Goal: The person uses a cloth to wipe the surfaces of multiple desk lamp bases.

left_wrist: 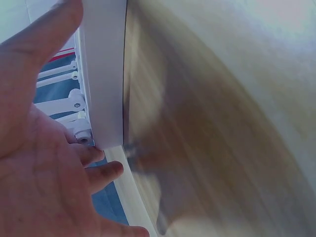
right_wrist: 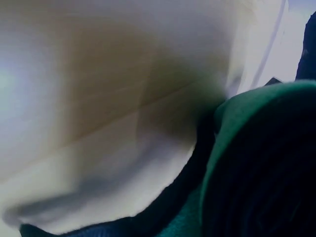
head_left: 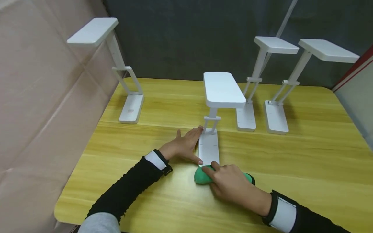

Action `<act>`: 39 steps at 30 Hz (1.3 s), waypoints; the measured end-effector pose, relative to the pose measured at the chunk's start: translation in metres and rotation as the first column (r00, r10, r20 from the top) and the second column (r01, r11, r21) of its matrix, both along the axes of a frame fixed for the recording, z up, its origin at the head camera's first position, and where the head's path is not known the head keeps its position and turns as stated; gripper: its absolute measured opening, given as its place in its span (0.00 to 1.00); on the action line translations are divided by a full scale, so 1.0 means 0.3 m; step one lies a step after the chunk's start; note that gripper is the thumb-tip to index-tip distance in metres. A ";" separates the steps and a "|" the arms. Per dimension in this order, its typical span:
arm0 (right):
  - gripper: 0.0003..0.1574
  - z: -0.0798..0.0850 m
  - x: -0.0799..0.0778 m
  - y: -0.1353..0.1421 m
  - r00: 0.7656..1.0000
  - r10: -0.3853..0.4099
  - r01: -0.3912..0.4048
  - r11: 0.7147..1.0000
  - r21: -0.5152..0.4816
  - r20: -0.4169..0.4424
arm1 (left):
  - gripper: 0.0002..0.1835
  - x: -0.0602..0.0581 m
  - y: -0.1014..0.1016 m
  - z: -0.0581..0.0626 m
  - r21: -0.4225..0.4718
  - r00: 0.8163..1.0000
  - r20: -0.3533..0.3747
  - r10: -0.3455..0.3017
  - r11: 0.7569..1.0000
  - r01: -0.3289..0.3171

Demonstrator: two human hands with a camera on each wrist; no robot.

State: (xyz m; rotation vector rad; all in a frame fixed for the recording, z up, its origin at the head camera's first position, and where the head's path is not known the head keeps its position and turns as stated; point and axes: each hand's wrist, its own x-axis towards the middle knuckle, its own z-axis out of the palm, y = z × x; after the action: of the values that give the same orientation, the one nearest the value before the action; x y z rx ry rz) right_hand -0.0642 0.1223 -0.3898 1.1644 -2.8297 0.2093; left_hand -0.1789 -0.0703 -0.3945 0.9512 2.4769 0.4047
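Observation:
A white folding desk lamp (head_left: 208, 147) stands mid-table with its flat rectangular head raised. My left hand (head_left: 186, 144) lies along the left side of its base, fingers spread, the thumb by the front corner. In the left wrist view, the thumb and fingers of that hand (left_wrist: 44, 163) show beside the base's side wall (left_wrist: 103, 74). At the base's front end, my right hand (head_left: 231, 183) grips a green cloth (head_left: 202, 176), bunched under the fingers. The right wrist view shows the cloth (right_wrist: 266, 106) close up with a dark edge; the fingers are hidden there.
Two similar white lamps, one (head_left: 246, 118) and another (head_left: 276, 118), stand behind at the right. A third lamp (head_left: 131, 108) stands at the back left. The wood-grain table (head_left: 320, 168) meets a dark panel (head_left: 180, 42) behind and a pale draped sheet (head_left: 43, 113) at left.

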 end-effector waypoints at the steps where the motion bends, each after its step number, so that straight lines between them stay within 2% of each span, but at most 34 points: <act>1: 0.25 0.003 0.004 0.014 1.000 -0.015 0.015 1.000 -0.001 0.023 | 0.66 0.000 0.000 0.000 0.001 1.000 0.003 0.001 1.000 -0.001; 7: 0.25 0.023 0.023 0.109 0.985 -0.112 0.110 0.994 0.026 0.133 | 0.67 -0.003 -0.002 -0.009 0.000 1.000 0.018 0.003 1.000 -0.003; 10: 0.25 0.045 0.025 0.148 0.978 -0.117 0.111 0.993 0.048 0.172 | 0.67 -0.003 -0.003 -0.015 0.002 0.999 0.034 0.004 1.000 -0.004; 13: 0.26 0.062 0.022 0.140 0.981 -0.026 0.023 1.000 0.016 0.195 | 0.67 -0.002 -0.006 -0.020 0.010 0.999 0.045 0.006 1.000 -0.006; 16: 0.27 0.054 0.011 0.076 0.972 0.108 -0.100 0.994 -0.049 0.208 | 0.67 -0.001 -0.011 -0.021 0.007 0.999 0.039 0.014 1.000 -0.014; 19: 0.26 0.023 -0.007 0.001 0.971 0.155 -0.145 0.987 -0.070 0.181 | 0.66 -0.001 -0.014 -0.022 0.007 1.000 0.026 0.017 1.000 -0.018; 21: 0.25 0.002 -0.015 -0.026 0.978 0.121 -0.112 0.992 -0.062 0.168 | 0.66 0.000 -0.012 -0.023 0.019 1.000 0.021 0.014 1.000 -0.014; 24: 0.24 -0.015 -0.017 -0.022 0.986 0.026 -0.018 0.998 -0.055 0.165 | 0.66 0.002 -0.006 -0.024 0.036 1.000 0.020 0.002 0.999 -0.003; 29: 0.25 0.000 -0.012 0.036 0.979 -0.084 0.097 0.993 -0.063 0.187 | 0.67 -0.003 -0.002 -0.013 0.035 1.000 0.010 0.016 0.999 -0.016; 34: 0.25 0.018 -0.008 0.103 0.972 -0.145 0.155 0.987 -0.044 0.187 | 0.68 -0.013 -0.002 -0.002 0.019 1.000 0.018 0.019 1.000 -0.019; 39: 0.25 0.034 -0.019 0.179 0.960 -0.167 0.182 0.982 -0.050 0.224 | 0.68 -0.013 -0.002 -0.008 0.016 0.999 0.030 0.012 1.000 -0.012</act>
State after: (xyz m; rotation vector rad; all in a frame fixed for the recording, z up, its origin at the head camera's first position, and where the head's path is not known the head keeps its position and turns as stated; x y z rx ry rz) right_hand -0.0698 0.1760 -0.3797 0.9233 -3.0648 0.4472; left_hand -0.1829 -0.0708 -0.3967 0.9302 2.4567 0.4401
